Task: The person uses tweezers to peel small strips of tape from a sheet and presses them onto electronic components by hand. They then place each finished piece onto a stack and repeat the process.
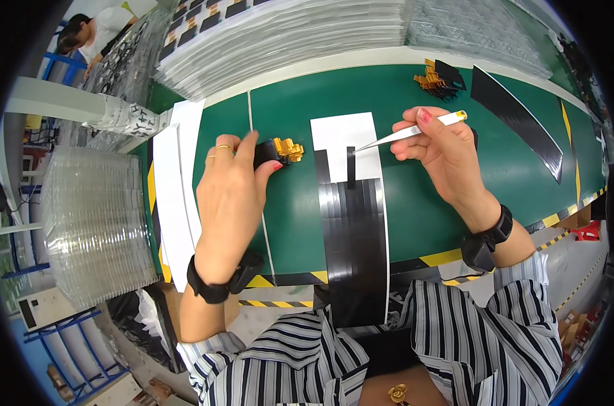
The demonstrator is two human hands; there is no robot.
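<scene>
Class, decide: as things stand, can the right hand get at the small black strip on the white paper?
Probably yes: the right hand holds tweezers whose tips appear to be at the small black strip, and nothing seems to block the way.

We find a green desk edged with black-and-yellow tape. On it we record white sheets at left, a central black-strip sheet overhanging the near edge, and, at right, a black-and-gold cluster beside a black panel.
</scene>
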